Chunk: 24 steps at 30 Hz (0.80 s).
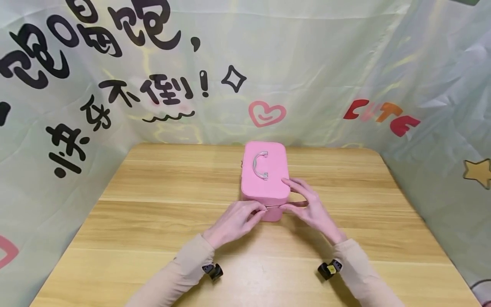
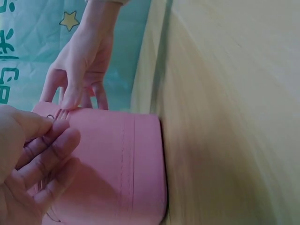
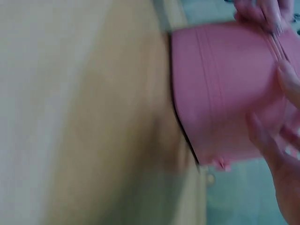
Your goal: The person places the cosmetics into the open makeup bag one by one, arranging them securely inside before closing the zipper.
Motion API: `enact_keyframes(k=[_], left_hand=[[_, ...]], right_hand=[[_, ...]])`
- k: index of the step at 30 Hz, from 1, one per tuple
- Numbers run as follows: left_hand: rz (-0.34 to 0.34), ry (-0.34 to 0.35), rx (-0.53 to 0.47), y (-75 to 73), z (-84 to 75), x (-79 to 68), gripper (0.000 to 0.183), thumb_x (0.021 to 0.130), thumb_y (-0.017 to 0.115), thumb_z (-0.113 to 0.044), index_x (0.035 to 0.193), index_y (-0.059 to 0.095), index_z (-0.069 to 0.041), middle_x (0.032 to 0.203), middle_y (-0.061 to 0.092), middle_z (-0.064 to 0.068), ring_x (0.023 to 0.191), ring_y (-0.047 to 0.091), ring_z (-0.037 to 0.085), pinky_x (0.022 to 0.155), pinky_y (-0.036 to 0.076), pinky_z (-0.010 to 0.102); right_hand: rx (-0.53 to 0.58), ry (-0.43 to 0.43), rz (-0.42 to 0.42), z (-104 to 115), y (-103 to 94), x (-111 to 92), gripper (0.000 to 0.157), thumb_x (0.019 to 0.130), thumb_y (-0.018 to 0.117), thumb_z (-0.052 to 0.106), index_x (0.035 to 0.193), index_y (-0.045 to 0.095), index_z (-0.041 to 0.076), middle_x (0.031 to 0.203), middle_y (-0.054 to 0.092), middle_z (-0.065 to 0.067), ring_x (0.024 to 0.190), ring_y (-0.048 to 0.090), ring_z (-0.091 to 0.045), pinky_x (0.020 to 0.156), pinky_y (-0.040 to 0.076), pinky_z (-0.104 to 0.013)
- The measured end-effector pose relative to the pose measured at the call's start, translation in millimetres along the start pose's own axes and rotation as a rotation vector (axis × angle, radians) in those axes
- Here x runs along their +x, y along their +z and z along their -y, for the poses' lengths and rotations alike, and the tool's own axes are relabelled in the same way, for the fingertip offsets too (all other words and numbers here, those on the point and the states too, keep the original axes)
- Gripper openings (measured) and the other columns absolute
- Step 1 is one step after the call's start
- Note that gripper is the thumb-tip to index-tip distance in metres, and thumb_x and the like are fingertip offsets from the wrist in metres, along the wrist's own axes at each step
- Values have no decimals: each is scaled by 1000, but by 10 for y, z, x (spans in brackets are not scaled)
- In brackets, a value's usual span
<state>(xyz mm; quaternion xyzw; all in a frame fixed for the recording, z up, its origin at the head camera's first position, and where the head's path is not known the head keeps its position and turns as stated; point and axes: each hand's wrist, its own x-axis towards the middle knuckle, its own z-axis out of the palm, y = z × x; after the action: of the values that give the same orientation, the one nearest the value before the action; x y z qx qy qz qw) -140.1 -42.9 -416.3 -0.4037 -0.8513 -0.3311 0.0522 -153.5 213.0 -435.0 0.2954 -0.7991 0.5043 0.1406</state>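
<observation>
A pink zippered case [image 1: 264,170] with a silver handle [image 1: 260,165] on its lid stands on the wooden table. At its front, my left hand [image 1: 239,219] pinches the zipper pull [image 3: 277,29] on the seam below the lid. The right wrist view shows a bit of metal at those fingertips. My right hand [image 1: 308,204] touches the case's right side. Its thumb lies by the seam at the front corner, and another fingertip rests on the lid's edge. In the left wrist view the fingers of the right hand [image 2: 89,61] look spread and fairly straight. The case's back is hidden.
The wooden table [image 1: 172,179] extends on both sides of the case. Behind and beside it hangs a pale printed cloth [image 1: 307,64] with black characters and a pink heart. A small black camera sits at each wrist.
</observation>
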Motion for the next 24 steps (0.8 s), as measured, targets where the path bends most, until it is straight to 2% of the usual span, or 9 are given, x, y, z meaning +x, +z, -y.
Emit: enact_keyframes(k=[2,4,7,9,12,16,18,21,24], left_hand=[[-1,-3,-24,-12,42,-37,15,102,58,-14,108,71,-8,99,75,2,82,66,9,77,56,19],[2,-3,-54,-48,107,-90,16,103,56,-15,111,69,-8,103,75,3,88,68,11,84,57,22],[-2,-7,-120,-140,240,-190,16,103,56,-13,111,68,-7,106,74,5,96,69,13,91,57,26],[-9,-16,-158,-212,328,-261,14,102,57,-11,109,68,-6,104,73,6,95,68,13,91,57,27],[-31,-32,-189,-301,409,-336,12,101,58,-10,106,68,-6,100,72,6,94,66,10,90,57,29],[-45,-65,-187,-355,421,-365,12,102,58,-12,105,69,-8,101,72,4,97,66,8,92,57,31],[-39,-75,-179,-351,399,-361,12,102,59,-12,105,69,-8,102,72,4,98,67,10,93,57,33],[-35,-86,-151,-333,363,-362,12,101,59,-11,105,69,-8,102,73,4,97,68,12,93,57,33],[-35,-80,-123,-319,342,-370,12,100,60,-11,106,70,-7,102,74,5,97,70,14,91,58,31]], right_hand=[[-36,2,43,-17,-58,15,75,76,80,-9,144,52,5,147,42,-23,127,49,-3,76,63,-35],[-83,-20,80,-37,-110,42,78,75,82,-8,145,51,6,151,36,-23,131,49,-13,79,63,-40],[-196,-73,113,-62,-144,98,82,73,86,0,147,50,9,158,29,-23,136,46,-31,93,58,-51],[-297,-108,116,-68,-137,144,84,72,89,7,146,51,12,161,26,-22,142,39,-38,102,51,-58],[-402,-135,103,-53,-108,213,82,70,91,17,143,55,17,165,27,-17,152,27,-38,116,35,-61],[-424,-165,84,-45,-31,297,80,68,91,23,139,56,14,161,37,-15,155,19,-39,127,14,-58],[-442,-192,56,-58,16,315,82,65,91,26,138,57,13,157,44,-15,153,23,-41,127,11,-60],[-485,-228,-9,-98,92,320,82,62,90,32,136,59,13,150,50,-16,149,29,-44,123,11,-68],[-505,-249,-65,-117,163,315,77,65,86,41,132,62,13,145,53,-16,146,33,-45,120,11,-72]])
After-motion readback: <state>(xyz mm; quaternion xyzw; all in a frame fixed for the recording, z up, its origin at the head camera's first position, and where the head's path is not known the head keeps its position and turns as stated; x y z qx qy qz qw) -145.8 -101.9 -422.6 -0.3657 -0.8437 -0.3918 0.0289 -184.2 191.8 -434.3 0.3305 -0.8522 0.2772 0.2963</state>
